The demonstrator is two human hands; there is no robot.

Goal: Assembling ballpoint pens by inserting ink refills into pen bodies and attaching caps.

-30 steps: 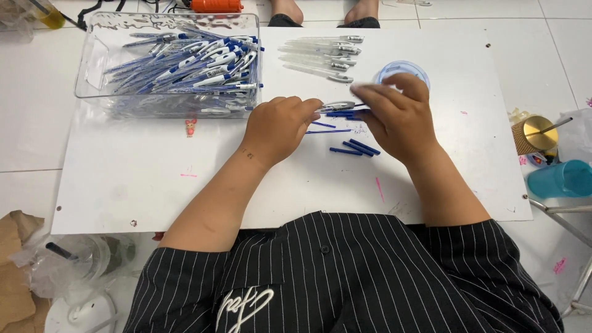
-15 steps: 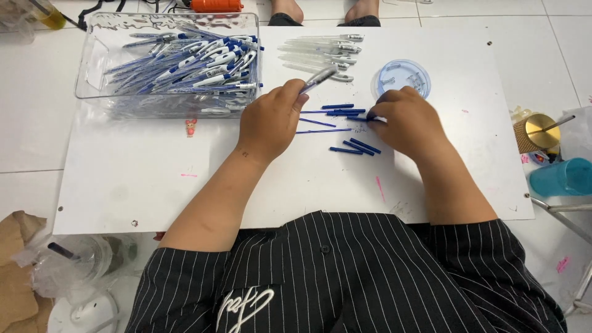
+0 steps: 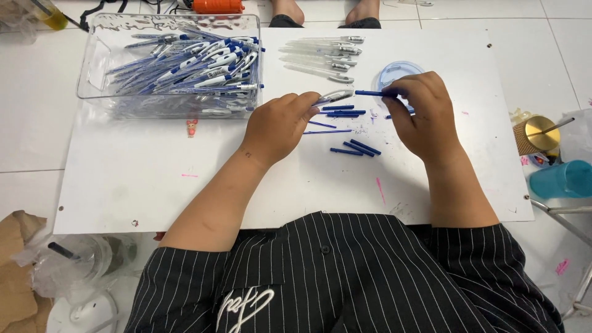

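Note:
My left hand (image 3: 280, 126) pinches a clear pen barrel (image 3: 336, 95), held level above the white board (image 3: 154, 185). My right hand (image 3: 422, 114) grips a blue pen part (image 3: 369, 93) by its right end, its free end pointing at the barrel's mouth a short gap away. Below the hands, loose blue pen parts (image 3: 354, 148) and thin refills (image 3: 327, 131) lie scattered on the board. A row of clear pen barrels (image 3: 320, 58) lies at the far side of the board.
A clear plastic bin (image 3: 92, 74) full of blue-and-white pens (image 3: 191, 65) sits at the far left. A round clear lid (image 3: 391, 74) lies behind my right hand. Another person's feet (image 3: 327, 12) are beyond the board. A gold cup (image 3: 536, 135) and a teal cup (image 3: 564, 179) stand at right.
My right hand picked a blue part up from the pile and raised it toward the barrel. My left hand turned the clear barrel level to meet it.

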